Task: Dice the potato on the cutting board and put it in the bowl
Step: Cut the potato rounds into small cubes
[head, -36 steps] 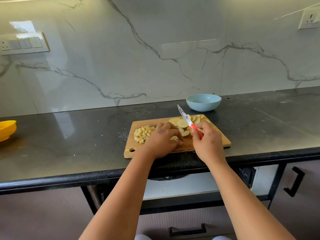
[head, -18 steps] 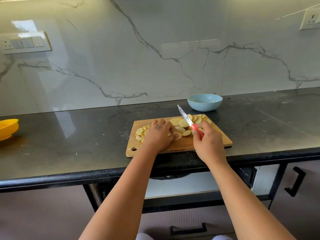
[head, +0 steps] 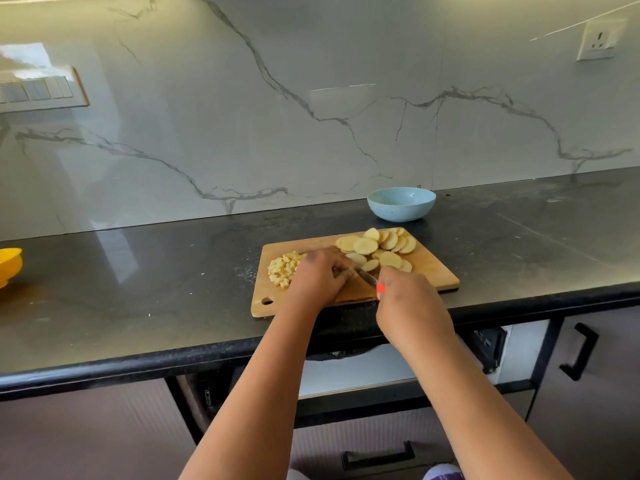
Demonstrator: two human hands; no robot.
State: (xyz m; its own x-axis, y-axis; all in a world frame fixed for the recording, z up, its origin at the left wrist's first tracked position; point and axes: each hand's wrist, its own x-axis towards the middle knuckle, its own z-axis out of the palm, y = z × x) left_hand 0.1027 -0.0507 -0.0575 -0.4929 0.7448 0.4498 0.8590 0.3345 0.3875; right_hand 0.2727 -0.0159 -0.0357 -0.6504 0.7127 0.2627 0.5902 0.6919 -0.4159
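Yellow bowl [head: 9, 265]: far left edge of the counter [head: 138, 282], cut off by the frame, well apart from the work; contents not visible.

Cutting board [head: 433, 271]: wooden, near the front edge of the counter, hanging hole at its near left corner.

Diced potato [head: 283, 268]: small heap of pale cubes on the left part of the board, just beside the left hand. Counted as done, though not yet moved to any bowl.

Left hand [head: 320, 277]: on the middle of the board, palm down, fingers curled over whatever is being cut; the piece beneath hidden by the hand, so exact hold cannot be told.

Knife [head: 367, 277]: short blade angled down toward the left hand's fingertips, tip hidden beside them; red handle showing only at the top of the right fist. Judged to be mid-cut on a slice.

Right hand [head: 410, 306]: at the front edge of the board, fingers wrapped tightly round the knife handle.

Potato slices [head: 377, 247]: many round slices, overlapping, on the far right part of the board, none yet cubed. Judged the larger share of the potato.

Blue bowl [head: 401, 203]: on the counter just beyond the board's far right corner, apart from it; inside appears bare.

Progress, as judged: slicing complete, dicing less than half done, transfer to bowl not begun.
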